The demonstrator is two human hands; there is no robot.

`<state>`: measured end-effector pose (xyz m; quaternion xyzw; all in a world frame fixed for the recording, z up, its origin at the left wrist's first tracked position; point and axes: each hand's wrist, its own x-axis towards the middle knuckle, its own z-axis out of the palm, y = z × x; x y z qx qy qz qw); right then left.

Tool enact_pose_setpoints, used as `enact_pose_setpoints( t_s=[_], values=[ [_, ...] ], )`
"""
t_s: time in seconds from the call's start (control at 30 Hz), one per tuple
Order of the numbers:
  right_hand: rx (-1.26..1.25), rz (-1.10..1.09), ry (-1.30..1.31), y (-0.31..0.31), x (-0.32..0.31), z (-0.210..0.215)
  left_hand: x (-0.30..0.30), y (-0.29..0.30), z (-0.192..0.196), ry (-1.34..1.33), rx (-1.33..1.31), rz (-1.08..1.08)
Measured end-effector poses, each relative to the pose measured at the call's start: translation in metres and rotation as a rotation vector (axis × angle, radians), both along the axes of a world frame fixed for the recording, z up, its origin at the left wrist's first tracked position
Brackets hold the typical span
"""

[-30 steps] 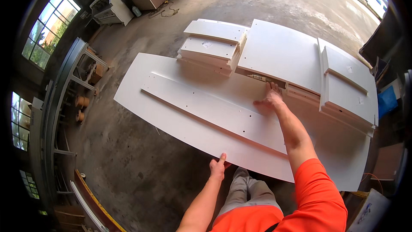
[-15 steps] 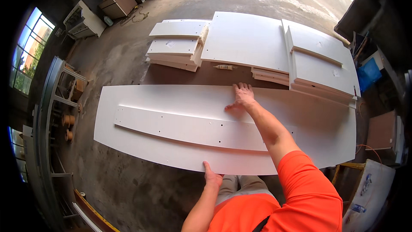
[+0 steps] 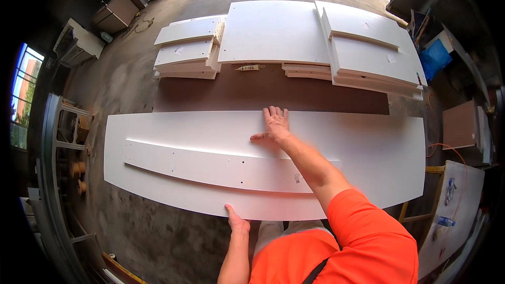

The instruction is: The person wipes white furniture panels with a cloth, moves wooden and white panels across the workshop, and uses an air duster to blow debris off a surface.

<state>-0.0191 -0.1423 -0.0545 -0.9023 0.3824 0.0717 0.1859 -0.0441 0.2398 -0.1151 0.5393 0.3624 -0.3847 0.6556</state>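
A long white panel (image 3: 363, 142) with a curved near edge lies across the front of me. My left hand (image 3: 238, 220) grips its near edge, thumb on top and fingers hidden beneath. Flat on the panel by its far edge rests my right hand (image 3: 274, 128), fingers spread and fingertips reaching the edge. A narrower white board (image 3: 210, 165) with small dark holes sits on top of the panel, running lengthwise. My right forearm crosses over the right part of this board.
Beyond the panel, a brown tabletop (image 3: 221, 94) carries stacked white boards (image 3: 184, 50), a wide white panel (image 3: 276, 31), more white boards (image 3: 363, 47) and a tube (image 3: 248, 68). A metal rack (image 3: 50, 142) stands left. At right are a blue bag (image 3: 435, 59) and a white-topped bench (image 3: 457, 200).
The long panel, with the board on it, has come away from the far stacks and turned slightly level. More brown tabletop shows between. Both hands keep their places on the panel.
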Motion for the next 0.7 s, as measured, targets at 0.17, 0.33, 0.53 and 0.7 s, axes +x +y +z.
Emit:
enact_pose_setpoints(
  t_s=[0.17, 0.33, 0.53, 0.7],
  values=[
    [0.030, 0.206, -0.199, 0.136, -0.002, 0.009, 0.006, 0.043, 0.007, -0.053, -0.025, -0.047],
    [0.002, 0.508, -0.157, 0.239, -0.005, 0.009, -0.016, 0.052, 0.008, 0.005, -0.066, -0.042],
    [-0.166, 0.402, -0.106, 0.178, -0.012, -0.013, -0.053, 0.044, 0.029, 0.129, 0.076, 0.006],
    [-0.180, 0.436, -0.137, 0.060, -0.011, -0.029, -0.067, 0.045, 0.041, 0.123, 0.027, -0.003]
  ],
)
